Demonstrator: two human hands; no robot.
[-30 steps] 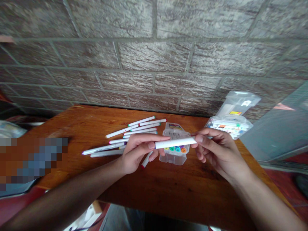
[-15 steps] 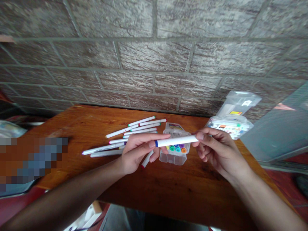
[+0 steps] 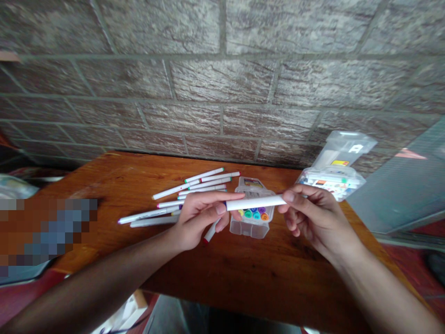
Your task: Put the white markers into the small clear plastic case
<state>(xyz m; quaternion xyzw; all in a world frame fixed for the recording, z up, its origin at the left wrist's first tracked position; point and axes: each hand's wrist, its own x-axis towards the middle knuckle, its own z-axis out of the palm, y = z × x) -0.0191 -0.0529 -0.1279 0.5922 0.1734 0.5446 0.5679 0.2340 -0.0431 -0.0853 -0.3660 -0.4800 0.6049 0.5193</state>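
Note:
A white marker (image 3: 256, 203) with a blue band near its left end is held level between my two hands. My left hand (image 3: 200, 215) pinches the banded end between thumb and fingers, forefinger stretched along the barrel. At the other end, my right hand (image 3: 309, 208) grips it with thumb and fingertips, hiding the tip. Just behind the marker sits an open clear plastic case (image 3: 249, 229) with several colour-ended markers standing in it. Loose white markers (image 3: 174, 188) lie left of the case, partly covered by my left hand. One red-ended marker (image 3: 209, 233) shows below that hand.
A second clear case (image 3: 332, 183), lid raised, stands at the table's right back corner. The wooden table (image 3: 243, 273) runs up to a stone-block wall (image 3: 222, 79). A translucent panel (image 3: 403, 185) rises at the right. A blurred-out patch covers the left side.
My left fingers have shifted slightly over the blue band, so less of it shows. Otherwise both hands and the marker stay nearly in place.

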